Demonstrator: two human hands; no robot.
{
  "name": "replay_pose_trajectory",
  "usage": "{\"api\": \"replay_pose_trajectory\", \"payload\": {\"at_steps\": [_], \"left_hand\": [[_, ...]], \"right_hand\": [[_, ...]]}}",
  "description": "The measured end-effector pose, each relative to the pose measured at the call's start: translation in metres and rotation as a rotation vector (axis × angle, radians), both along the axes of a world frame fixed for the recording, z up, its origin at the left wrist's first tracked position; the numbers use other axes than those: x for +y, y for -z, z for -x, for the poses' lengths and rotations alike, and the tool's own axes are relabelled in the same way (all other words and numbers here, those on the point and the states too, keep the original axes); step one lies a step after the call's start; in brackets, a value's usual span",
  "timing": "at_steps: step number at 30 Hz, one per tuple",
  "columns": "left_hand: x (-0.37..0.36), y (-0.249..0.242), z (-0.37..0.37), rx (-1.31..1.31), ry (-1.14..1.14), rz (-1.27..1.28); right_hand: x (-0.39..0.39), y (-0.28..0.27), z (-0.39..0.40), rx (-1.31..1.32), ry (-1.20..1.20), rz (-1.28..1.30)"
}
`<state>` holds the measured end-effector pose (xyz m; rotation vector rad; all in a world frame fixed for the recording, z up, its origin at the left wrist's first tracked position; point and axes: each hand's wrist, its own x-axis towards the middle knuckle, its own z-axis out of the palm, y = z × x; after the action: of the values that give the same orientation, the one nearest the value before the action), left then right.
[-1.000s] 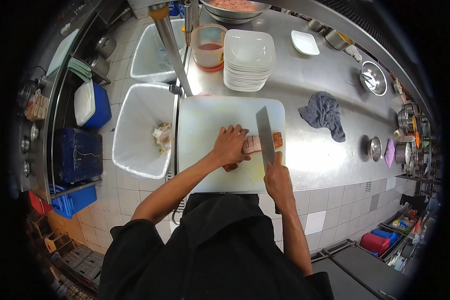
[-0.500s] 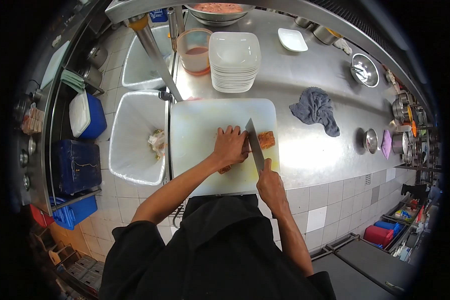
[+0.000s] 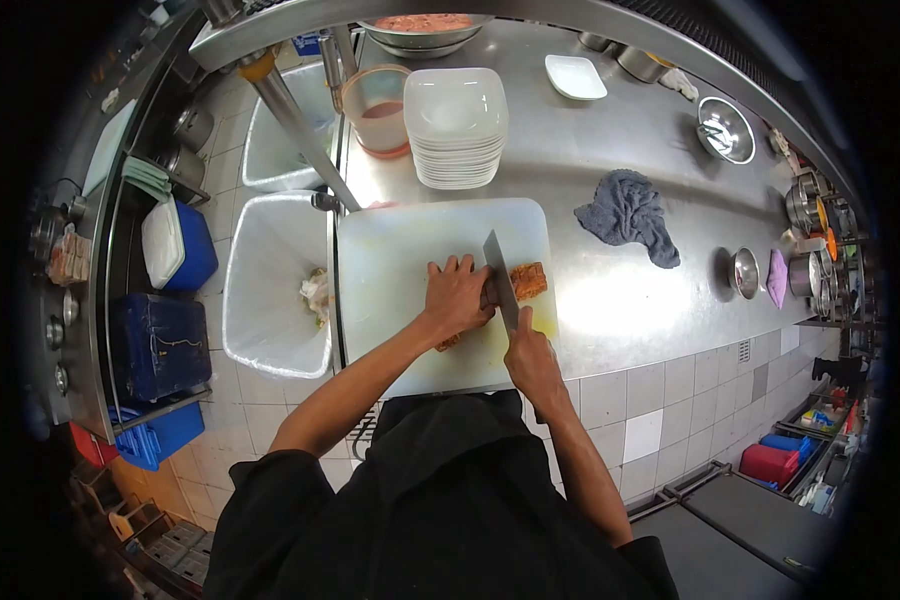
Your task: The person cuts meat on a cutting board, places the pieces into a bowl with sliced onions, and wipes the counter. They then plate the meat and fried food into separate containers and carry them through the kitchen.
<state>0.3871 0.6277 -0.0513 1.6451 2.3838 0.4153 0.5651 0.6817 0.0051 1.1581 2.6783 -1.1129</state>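
My right hand [image 3: 533,358] grips the handle of a wide-bladed kitchen knife [image 3: 501,272], its blade pointing away from me. On the white cutting board [image 3: 385,230], my left hand [image 3: 457,296] bends over a browned piece of roast meat [image 3: 449,342] and holds it down. Most of that piece is hidden under the palm; a bit shows below the hand. The blade stands right beside my left fingers. Just right of the blade lies a separate chunk of roast meat [image 3: 528,281] with a reddish-brown crust.
Behind the board stand stacked white square dishes [image 3: 457,125] and a plastic tub [image 3: 378,115]. A lined bin [image 3: 270,290] adjoins the board's left side. To the right lie a grey cloth [image 3: 628,218] and a small steel bowl [image 3: 743,272]. A metal shelf [image 3: 530,15] runs overhead.
The view has shifted slightly. The knife and my right hand have moved a little left and the blade looks more upright. My left hand keeps its hold on the meat.
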Motion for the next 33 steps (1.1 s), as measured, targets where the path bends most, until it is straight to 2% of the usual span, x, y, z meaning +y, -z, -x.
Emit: {"api": "replay_pose_trajectory", "payload": {"at_steps": [4, 9, 11, 17, 19, 22, 24, 27, 31, 33], "left_hand": [[0.0, -0.002, -0.001, -0.009, -0.014, -0.004], [0.001, 0.003, -0.003, 0.04, 0.006, 0.0], [0.003, 0.003, -0.001, 0.064, 0.007, -0.001], [-0.011, -0.022, 0.0, 0.064, 0.014, 0.094], [-0.017, -0.024, 0.0, 0.099, -0.006, 0.133], [-0.016, -0.015, -0.002, 0.061, -0.004, 0.28], [-0.01, -0.007, -0.004, -0.101, -0.033, 0.281], [-0.003, -0.007, -0.006, -0.193, -0.115, 0.279], [-0.005, -0.01, 0.008, -0.267, -0.102, 0.285], [-0.013, -0.005, 0.026, -0.527, -0.043, 0.317]], "right_hand": [[-0.011, -0.023, -0.027, -0.091, -0.049, 0.009], [-0.01, 0.044, -0.016, 0.053, -0.005, -0.038], [0.003, 0.047, -0.002, 0.11, -0.017, -0.069], [0.014, -0.022, -0.017, 0.106, 0.056, 0.036], [0.013, -0.051, -0.022, 0.071, 0.164, 0.07], [0.014, -0.053, -0.042, 0.151, 0.165, 0.068], [0.013, -0.05, -0.049, 0.152, 0.174, 0.041], [0.011, -0.044, -0.056, 0.125, 0.222, 0.072], [0.004, -0.042, -0.057, 0.152, 0.188, 0.055], [0.0, -0.044, -0.055, 0.172, 0.161, 0.05]]}}
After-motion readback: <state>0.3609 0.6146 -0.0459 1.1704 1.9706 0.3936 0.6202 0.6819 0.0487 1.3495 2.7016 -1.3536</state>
